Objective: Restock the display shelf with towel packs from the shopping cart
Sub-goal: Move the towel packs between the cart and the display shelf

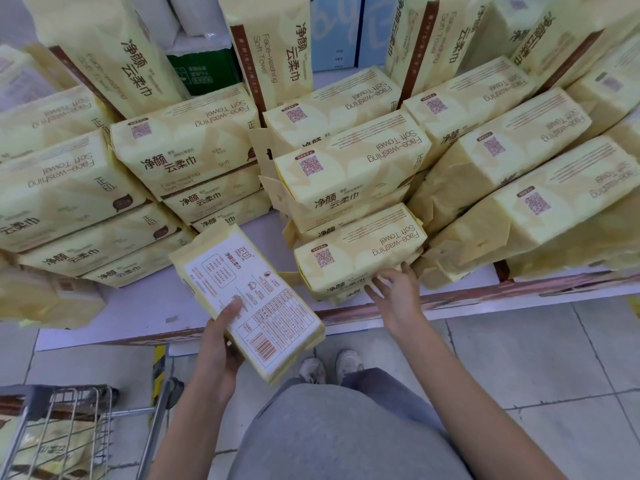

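My left hand (221, 344) grips a yellow towel pack (256, 306) from beneath, label side up, held above the floor just in front of the white display shelf (138, 306). My right hand (394, 296) has straight fingers touching the front of a low pack (356, 258) lying at the shelf's front edge, under a taller stack (349, 171). The shopping cart (79, 431) sits at the bottom left with yellow packs (52, 441) inside it.
Stacks of the same yellow packs fill the shelf left (69, 202) and right (519, 188), with upright packs (270, 46) behind. A bare strip of shelf (266, 237) runs between the left and middle stacks. My feet (329, 368) stand on grey floor tiles.
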Motion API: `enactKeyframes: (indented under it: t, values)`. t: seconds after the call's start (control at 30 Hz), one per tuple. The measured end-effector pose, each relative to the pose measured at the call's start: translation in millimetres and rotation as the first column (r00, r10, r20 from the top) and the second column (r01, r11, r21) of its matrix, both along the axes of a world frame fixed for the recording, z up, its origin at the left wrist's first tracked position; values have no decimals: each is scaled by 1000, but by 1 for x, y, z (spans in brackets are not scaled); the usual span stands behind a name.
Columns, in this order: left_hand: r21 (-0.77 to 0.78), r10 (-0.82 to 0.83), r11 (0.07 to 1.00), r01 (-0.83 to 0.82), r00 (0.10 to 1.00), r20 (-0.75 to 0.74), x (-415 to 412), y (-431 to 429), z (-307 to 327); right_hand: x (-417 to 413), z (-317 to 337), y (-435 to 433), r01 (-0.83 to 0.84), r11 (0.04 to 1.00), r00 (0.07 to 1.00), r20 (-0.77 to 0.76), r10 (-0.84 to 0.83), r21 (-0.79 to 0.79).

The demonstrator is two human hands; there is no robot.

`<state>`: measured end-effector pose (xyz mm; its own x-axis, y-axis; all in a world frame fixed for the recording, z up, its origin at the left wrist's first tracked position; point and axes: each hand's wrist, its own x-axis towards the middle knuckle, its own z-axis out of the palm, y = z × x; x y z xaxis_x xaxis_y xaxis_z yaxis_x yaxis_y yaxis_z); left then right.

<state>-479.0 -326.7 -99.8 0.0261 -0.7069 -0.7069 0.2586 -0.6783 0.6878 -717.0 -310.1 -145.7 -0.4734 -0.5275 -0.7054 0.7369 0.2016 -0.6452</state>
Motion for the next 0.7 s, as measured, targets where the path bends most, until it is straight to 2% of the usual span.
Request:
enactKeyframes:
  t: [0.1,0.23,0.4,0.7]
  values:
    - [5,8,1000,-8,1000,-2,1,0,0,23,7,1,18,1000,996,90,-17,-8]
    - [5,9,1000,-9,1000,-4,1,-2,0,47,11,-16,-77,992,997,22,75,103]
    - [14,22,1000,-21,1000,-12,2,-5,0,46,7,-28,49,986,999,-19,-47,159]
    - [13,39,999,-38,999,-34,-1,-7,1,15,13,-34,270,959,960,-101,-262,80]
